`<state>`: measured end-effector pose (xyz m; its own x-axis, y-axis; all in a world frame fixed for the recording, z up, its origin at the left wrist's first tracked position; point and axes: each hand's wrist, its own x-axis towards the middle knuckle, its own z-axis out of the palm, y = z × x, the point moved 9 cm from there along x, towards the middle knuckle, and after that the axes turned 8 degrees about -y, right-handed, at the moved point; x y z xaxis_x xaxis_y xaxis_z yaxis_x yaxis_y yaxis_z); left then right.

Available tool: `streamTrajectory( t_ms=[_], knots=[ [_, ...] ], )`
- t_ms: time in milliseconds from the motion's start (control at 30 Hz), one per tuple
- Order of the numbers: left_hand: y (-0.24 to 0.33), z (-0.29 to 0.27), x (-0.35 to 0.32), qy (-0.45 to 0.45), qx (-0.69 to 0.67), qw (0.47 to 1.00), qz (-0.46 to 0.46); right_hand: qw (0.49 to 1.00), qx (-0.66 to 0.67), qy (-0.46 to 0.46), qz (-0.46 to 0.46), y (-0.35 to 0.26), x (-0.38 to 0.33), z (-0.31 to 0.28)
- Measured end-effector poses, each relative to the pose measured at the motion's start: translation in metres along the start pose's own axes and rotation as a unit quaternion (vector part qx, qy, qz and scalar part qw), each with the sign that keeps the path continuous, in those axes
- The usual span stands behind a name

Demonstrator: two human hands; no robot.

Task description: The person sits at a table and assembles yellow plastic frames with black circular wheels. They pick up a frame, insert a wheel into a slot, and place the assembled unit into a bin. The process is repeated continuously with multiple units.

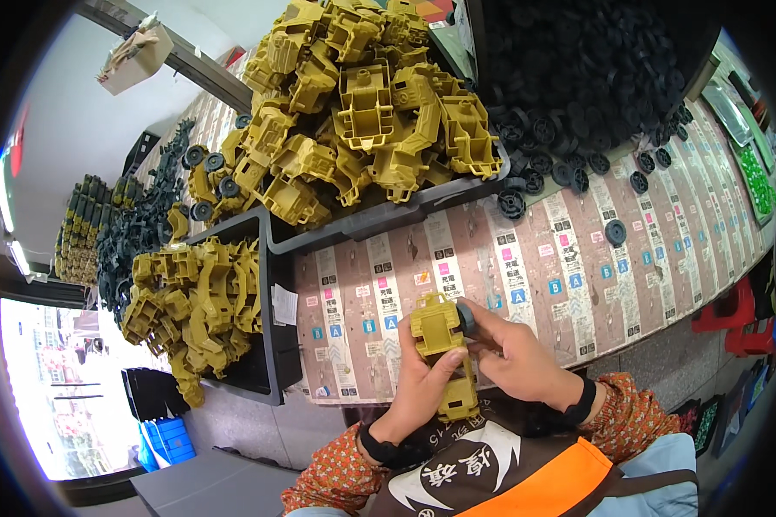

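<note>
Head view: nearest, below the hands, is a brown apron (483,470) with an orange band. Above its upper edge, the left hand (416,383) grips a yellow toy truck body (437,332), thumb across its middle and fingers mostly hidden beneath. The body's long axis runs away from the person, its far end leaning slightly left. The right hand (522,358) pinches a dark wheel (466,318) against or just beside the body's right side, near the far end; it is the hand nearer that side. Whether wheel and body touch I cannot tell, since the right fingertips are partly covered and the wheel shows nearly edge-on.

Beyond them lies the patterned table (526,263), with a loose wheel (615,232) to the right. Farther off, a black tray (388,217) bears a heap of yellow bodies (366,99); at upper right, a wheel pile (569,73) fades into shadow, its single pieces hard to make out.
</note>
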<state>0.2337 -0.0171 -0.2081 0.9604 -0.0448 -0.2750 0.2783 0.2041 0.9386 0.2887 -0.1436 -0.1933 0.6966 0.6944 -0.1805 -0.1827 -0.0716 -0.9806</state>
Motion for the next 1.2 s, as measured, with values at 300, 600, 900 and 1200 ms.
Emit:
streamTrajectory(
  t_ms=[300,600,900,1200],
  knots=[
    [0.007,0.005,0.000,-0.016,0.089,0.996,0.008,0.986,-0.158,0.011,-0.049,-0.021,-0.011,0.004],
    [0.002,0.011,0.002,-0.043,0.074,0.996,0.003,0.965,-0.259,0.035,-0.026,-0.039,-0.018,0.002],
    [0.005,-0.018,0.014,0.020,-0.126,0.989,-0.071,0.815,-0.514,0.266,0.017,-0.074,0.056,-0.152],
    [0.007,-0.026,0.005,0.025,-0.369,0.927,-0.065,0.759,-0.594,0.260,-0.055,-0.061,0.076,-0.134]
  ],
)
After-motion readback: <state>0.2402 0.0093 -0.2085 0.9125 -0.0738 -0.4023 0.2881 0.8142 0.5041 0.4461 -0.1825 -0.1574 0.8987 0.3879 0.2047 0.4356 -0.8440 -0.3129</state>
